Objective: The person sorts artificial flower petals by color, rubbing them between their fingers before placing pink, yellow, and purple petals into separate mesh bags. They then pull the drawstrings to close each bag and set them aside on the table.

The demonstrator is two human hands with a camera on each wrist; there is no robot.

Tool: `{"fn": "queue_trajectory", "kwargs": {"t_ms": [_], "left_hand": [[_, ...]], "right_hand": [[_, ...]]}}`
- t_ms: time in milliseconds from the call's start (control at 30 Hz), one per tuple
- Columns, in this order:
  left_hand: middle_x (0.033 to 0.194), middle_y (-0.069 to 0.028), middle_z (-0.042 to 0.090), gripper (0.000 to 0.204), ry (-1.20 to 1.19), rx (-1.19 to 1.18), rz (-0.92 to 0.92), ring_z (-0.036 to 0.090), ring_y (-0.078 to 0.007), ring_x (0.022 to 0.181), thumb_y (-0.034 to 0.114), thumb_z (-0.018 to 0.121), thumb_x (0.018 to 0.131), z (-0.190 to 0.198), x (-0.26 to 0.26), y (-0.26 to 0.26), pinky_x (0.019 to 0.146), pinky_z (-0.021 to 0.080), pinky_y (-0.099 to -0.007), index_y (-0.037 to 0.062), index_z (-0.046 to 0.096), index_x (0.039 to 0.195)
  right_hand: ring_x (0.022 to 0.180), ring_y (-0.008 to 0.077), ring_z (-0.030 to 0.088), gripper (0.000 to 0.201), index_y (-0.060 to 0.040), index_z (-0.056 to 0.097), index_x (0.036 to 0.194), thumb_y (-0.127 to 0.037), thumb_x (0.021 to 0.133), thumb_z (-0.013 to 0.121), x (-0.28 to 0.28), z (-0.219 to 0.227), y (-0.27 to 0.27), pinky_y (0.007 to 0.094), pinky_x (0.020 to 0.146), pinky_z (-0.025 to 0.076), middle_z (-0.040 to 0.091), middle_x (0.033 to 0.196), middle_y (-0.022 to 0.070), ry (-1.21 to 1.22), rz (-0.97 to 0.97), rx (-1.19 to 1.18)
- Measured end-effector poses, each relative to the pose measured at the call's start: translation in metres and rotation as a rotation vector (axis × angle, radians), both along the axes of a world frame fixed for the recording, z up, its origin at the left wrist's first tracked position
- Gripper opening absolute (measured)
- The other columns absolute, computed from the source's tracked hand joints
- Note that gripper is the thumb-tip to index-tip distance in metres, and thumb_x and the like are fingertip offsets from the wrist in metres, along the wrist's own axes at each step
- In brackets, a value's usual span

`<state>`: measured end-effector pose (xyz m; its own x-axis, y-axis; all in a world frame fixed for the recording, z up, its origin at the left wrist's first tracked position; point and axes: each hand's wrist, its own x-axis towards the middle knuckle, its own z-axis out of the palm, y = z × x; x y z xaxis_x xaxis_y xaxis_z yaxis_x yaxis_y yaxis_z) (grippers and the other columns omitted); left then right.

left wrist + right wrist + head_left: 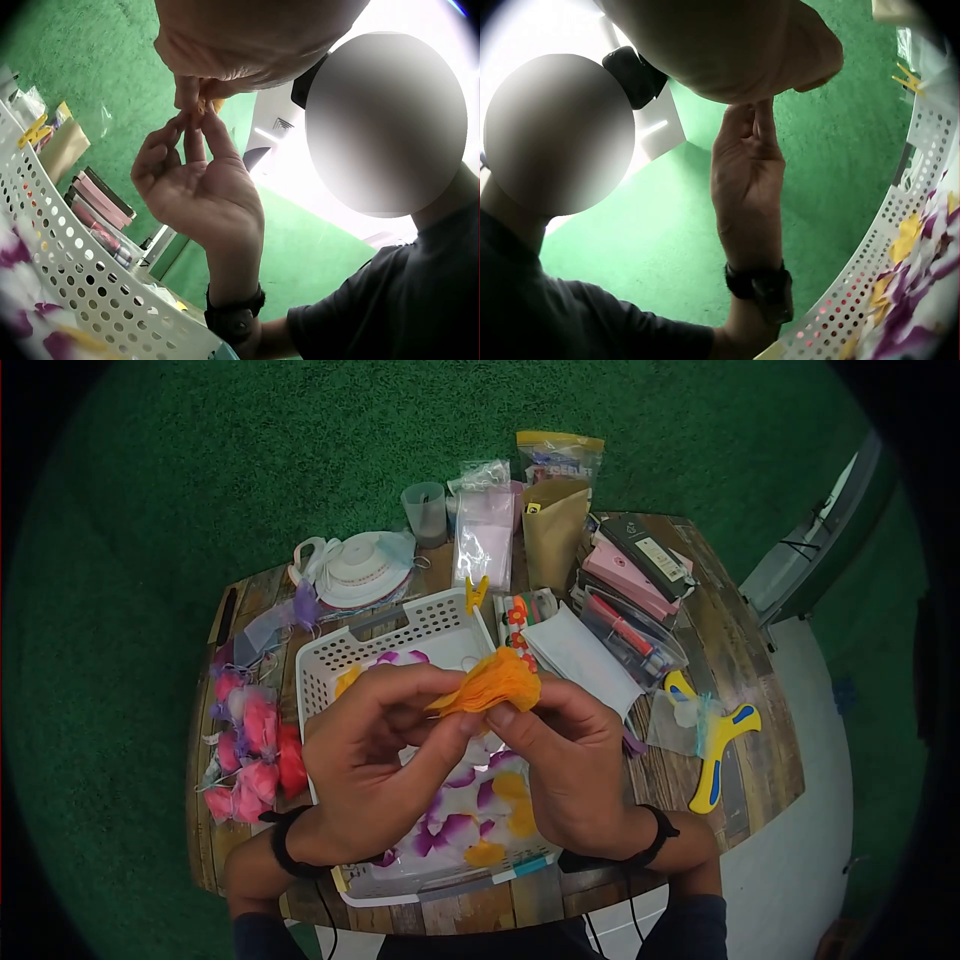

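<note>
A layered bunch of orange fabric petals (490,685) is held up over a white perforated basket (325,652). My left hand (385,755) pinches the bunch's left, narrower end between thumb and fingers. On its right side my right hand (570,760) pinches the lower edge, thumb in front. Only a sliver of the orange petals (219,103) shows in the left wrist view, and the hand hides them in the right wrist view. Below the hands, purple-and-white petals (432,835) and yellow petals (515,800) lie loose in the basket.
Pink bundles (258,720) lie left of the basket, with ribbon rolls (355,570) behind them. A yellow clip (477,595) grips the back rim. Pouches (553,535), boxes (640,570) and a pen case (625,635) stand behind right; a yellow-blue three-armed piece (718,745) lies right.
</note>
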<state>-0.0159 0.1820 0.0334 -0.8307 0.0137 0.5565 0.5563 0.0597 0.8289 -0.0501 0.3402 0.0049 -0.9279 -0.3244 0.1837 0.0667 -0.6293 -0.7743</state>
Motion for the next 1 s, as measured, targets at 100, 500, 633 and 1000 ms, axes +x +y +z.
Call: {"fn": "queue_trajectory", "kwargs": {"t_ms": [100,500,633,1000], "left_hand": [[0.111,-0.0155,0.06,0.03,0.099,0.017,-0.014,0.065,-0.0207,0.105,-0.01,0.063,0.088,-0.007,0.0,-0.005,0.083,0.057,-0.0279,-0.0072,0.053,0.117],[0.113,-0.0155,0.063,0.026,-0.157,0.12,-0.098,0.066,-0.0145,0.092,0.001,0.065,0.092,0.012,-0.001,-0.011,0.078,0.057,-0.0274,-0.0074,0.058,0.116],[0.096,-0.0112,0.069,0.017,-0.248,0.103,-0.03,0.066,-0.011,0.08,0.008,0.064,0.095,0.018,-0.003,-0.019,0.07,0.056,-0.0245,-0.0066,0.065,0.104],[0.095,-0.0095,0.07,0.02,-0.326,0.111,0.082,0.067,-0.0104,0.079,0.01,0.066,0.094,0.016,-0.009,-0.023,0.064,0.057,-0.0237,-0.004,0.064,0.108]], "right_hand": [[0.09,0.0105,0.064,0.033,0.0034,0.058,0.119,0.001,0.088,0.07,-0.002,0.002,0.0,0.0235,0.075,0.054,0.067,0.105,0.0094,0.12,-0.122,0.009],[0.08,0.0099,0.064,0.023,0.0037,0.064,0.105,0.005,0.083,0.071,-0.021,0.0,0.019,0.0234,0.07,0.052,0.066,0.096,0.0073,0.369,-0.008,0.135],[0.089,0.0152,0.064,0.021,0.0041,0.064,0.099,0.007,0.081,0.073,-0.023,0.007,0.03,0.0297,0.083,0.052,0.065,0.096,0.0104,0.423,0.093,0.305],[0.1,0.0229,0.066,0.023,0.0037,0.068,0.102,0.002,0.08,0.074,-0.016,0.021,0.037,0.0356,0.091,0.049,0.068,0.107,0.0164,0.332,0.215,0.426]]}}
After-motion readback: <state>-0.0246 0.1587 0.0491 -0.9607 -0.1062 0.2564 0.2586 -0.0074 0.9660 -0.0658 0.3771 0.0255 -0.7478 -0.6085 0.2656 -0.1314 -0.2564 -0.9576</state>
